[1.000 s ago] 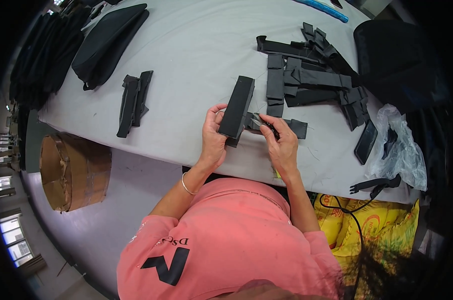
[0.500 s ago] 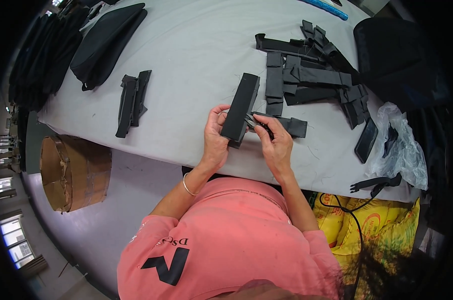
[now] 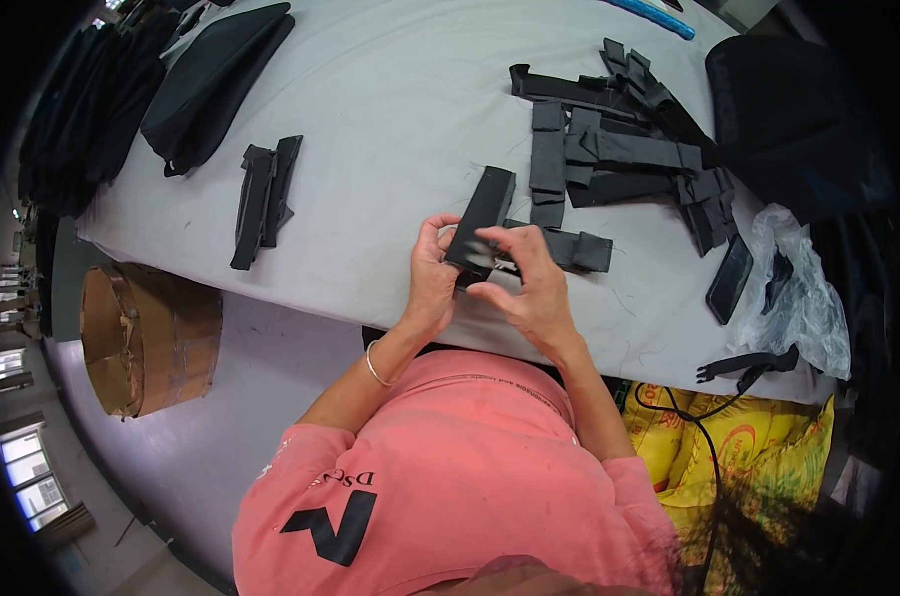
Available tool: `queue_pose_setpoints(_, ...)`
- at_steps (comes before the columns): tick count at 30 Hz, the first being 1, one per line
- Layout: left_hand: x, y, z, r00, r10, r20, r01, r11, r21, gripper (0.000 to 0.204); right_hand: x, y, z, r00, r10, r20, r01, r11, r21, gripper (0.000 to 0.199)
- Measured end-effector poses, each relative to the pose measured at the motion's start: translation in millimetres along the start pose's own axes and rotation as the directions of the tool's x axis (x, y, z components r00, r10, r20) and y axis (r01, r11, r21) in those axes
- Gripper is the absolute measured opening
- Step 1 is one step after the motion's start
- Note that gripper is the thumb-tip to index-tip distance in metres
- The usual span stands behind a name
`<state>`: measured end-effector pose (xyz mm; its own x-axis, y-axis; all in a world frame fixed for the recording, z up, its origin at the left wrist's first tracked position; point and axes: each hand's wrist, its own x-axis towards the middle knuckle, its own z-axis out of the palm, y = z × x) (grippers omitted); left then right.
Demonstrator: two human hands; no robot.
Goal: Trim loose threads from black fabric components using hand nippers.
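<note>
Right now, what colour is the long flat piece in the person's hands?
Black; the long flat fabric piece shows best in the head view.

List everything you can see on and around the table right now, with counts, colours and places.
held fabric strip: one, black, above the table's near edge, in both hands
joined strip: one, black, lying right of the hands
pile of fabric strips: many, count unclear, black, far right of the table
pair of strips: two or so, black, left of the hands
fabric bag panels: a few, black, far left corner
phone-like slab: one, dark, right edge
plastic bag: one, clear, right edge
table: one, grey-white
cardboard roll: one, brown, on the floor at left
sack: one, yellow, lower right
left hand: grips the held strip
right hand: fingers on the strip's near end
</note>
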<state>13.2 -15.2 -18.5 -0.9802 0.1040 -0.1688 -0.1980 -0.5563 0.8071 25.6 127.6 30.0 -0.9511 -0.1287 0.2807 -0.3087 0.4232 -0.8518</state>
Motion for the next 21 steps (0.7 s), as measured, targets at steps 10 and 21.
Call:
queue_pose_setpoints(10, -2.4, 6.5, 6.3, 0.980, -0.139, 0.143, 0.132, 0.990, 0.055, 0.041, 12.0, 29.3, -1.5, 0.973, 0.106, -0.206, -0.065, 0.978, 0.196, 0.008)
queue_pose_setpoints(21, 2.5, 21.1, 9.7, 0.970, -0.206, 0.126, 0.188, 0.972, 0.144, 0.052, 16.8, 44.1, -2.4, 0.922, 0.384, 0.048, -0.354, 0.785, 0.509, 0.009)
